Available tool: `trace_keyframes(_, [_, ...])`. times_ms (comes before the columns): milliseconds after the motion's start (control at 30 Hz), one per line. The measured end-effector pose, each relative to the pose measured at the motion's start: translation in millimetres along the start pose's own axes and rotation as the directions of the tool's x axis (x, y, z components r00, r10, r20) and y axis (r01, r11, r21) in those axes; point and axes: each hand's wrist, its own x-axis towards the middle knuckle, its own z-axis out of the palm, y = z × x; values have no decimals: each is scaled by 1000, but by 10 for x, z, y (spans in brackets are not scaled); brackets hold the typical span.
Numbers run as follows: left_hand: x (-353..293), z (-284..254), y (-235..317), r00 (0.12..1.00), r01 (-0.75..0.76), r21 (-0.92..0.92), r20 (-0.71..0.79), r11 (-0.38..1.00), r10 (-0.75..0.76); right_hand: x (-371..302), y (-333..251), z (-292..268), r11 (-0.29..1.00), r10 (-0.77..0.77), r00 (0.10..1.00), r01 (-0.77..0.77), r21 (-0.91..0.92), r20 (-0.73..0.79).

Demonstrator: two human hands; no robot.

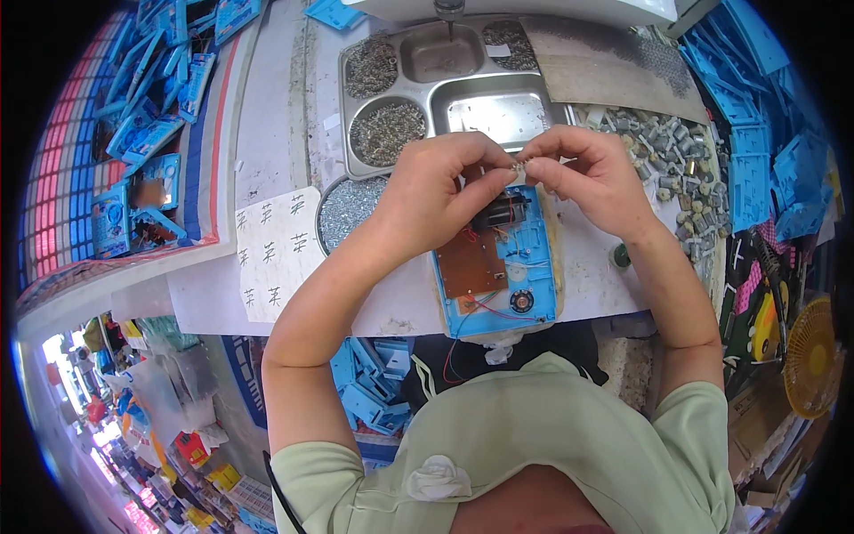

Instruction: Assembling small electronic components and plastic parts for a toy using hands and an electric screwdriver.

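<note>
- I see an open, shallow blue plastic casing [539, 240] lying on the white surface [391, 307], right in front of the person, its inside facing up.
- A flat, rectangular brown circuit board [470, 269] covers much of its left side; a glossy black cylindrical part [505, 212] sits near its far end, partly under the left hand [440, 187].
- Near the close end there's a small round black-rimmed part [521, 301], with thin red and dark wires [498, 311] straggling around it.
- Over the casing's far end, the left hand's thumb and fingers pinch a tiny, shiny, metallic-looking piece [519, 166], too small to make out.
- The right hand [592, 173] meets it there, thumb and fingers pinching the same spot.
- Just beyond stands a compartmented steel tray [433, 96].
</note>
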Motion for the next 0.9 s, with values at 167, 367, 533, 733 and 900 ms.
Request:
trace_keyframes(167, [218, -162, -272, 999, -35, -13, -15, 999, 35, 267, 43, 24, 999, 45, 996, -42, 30, -78])
trace_keyframes(367, [506, -793, -855, 965, 88, 573, -251, 815, 73, 497, 35, 124, 988, -139, 986, 131, -77, -97])
trace_keyframes(533, [191, -860, -620, 979, 194, 699, -98, 689, -177, 159, 126, -169, 984, -6, 997, -7, -176, -74])
trace_keyframes(733, [-52, -559, -712, 998, 54, 752, -49, 657, -26, -112, 277, -283, 990, 60, 993, -72, -119, -101])
trace_keyframes(900, [12, -651, -735, 998, 57, 678, -22, 733, -56, -134, 208, -246, 953, -50, 988, 4, -302, -143])
